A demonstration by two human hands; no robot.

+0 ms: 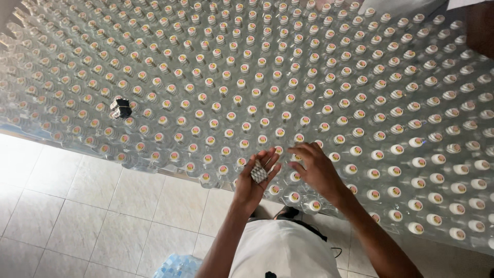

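Note:
A huge field of clear bottles (267, 92) with white caps stands packed close together and fills most of the view. My left hand (256, 180) is palm up over the near edge of the bottles and cradles a small pile of silvery seals (259, 171). My right hand (315, 167) reaches down beside it, fingertips touching a bottle cap (297, 158) in the near rows. Whether those fingers pinch a seal is hidden.
A small black object (121, 107) rests on the bottle tops at the left. Pale floor tiles (77, 206) lie in front of the bottles. A pack of wrapped blue-tinted bottles (177, 266) sits on the floor by my legs. A dark shape (481, 25) shows at the top right.

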